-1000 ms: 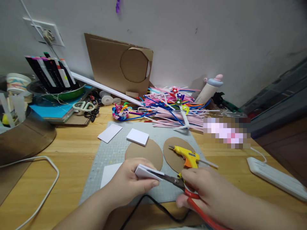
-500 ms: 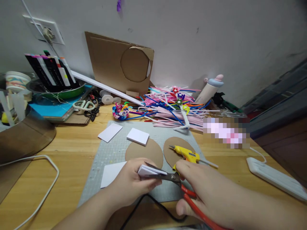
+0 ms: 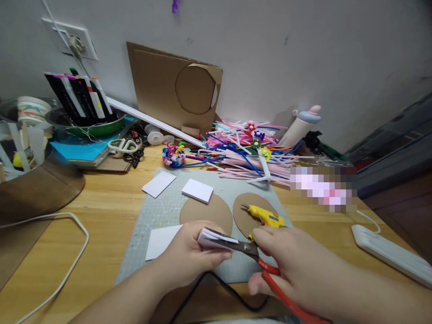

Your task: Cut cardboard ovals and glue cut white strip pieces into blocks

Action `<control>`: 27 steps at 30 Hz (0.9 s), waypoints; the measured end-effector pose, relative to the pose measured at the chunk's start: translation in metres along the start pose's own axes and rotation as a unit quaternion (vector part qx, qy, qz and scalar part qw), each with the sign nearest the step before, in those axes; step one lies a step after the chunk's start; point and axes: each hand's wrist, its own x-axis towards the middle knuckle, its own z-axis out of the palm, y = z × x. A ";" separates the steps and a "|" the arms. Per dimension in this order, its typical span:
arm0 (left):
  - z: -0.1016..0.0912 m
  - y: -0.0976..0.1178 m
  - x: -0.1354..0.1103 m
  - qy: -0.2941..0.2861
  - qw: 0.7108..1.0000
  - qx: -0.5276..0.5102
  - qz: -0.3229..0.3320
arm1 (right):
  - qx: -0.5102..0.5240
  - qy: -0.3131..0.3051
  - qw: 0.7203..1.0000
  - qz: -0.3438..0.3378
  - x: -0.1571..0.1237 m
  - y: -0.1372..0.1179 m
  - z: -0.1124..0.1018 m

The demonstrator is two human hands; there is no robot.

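My left hand [image 3: 189,252] is closed on a folded piece of white paper [image 3: 206,238], its edge poking out past the fingers. My right hand [image 3: 286,256] grips scissors [image 3: 248,247] with red handles and dark blades. Those blades lie on either side of the paper, just past my left fingers. Under both hands is a grey cutting mat [image 3: 135,252]. Two cardboard discs rest on it, a left disc [image 3: 205,216] and a right disc [image 3: 243,202]. A yellow glue gun [image 3: 266,217] lies over the right disc, partly behind my right hand.
White paper pieces lie on the mat: a stack [image 3: 197,191], a sheet [image 3: 159,184] and another sheet [image 3: 161,243]. Behind are pipe cleaners [image 3: 236,157], a leaning cardboard panel [image 3: 153,85] and a bottle [image 3: 299,126]. A power strip [image 3: 391,254] sits right, a white cable [image 3: 79,252] left.
The whole view has shifted slightly to the right. The scissor blades have drawn closer together on the paper; both hands keep their hold.
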 end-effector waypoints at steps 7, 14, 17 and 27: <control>0.001 0.000 -0.002 0.008 1.000 0.013 0.001 | 0.036 -0.002 0.999 -0.002 -0.003 -0.001 -0.008; 0.001 -0.001 -0.002 0.025 0.998 0.049 0.009 | 0.041 -0.004 0.999 -0.003 -0.002 -0.005 -0.009; 0.002 -0.003 -0.001 0.027 0.998 0.063 0.017 | 0.036 -0.003 0.999 -0.001 0.000 -0.006 -0.005; 0.006 0.000 -0.001 0.006 1.000 0.022 0.003 | 0.028 -0.027 0.999 -0.005 -0.004 -0.005 -0.013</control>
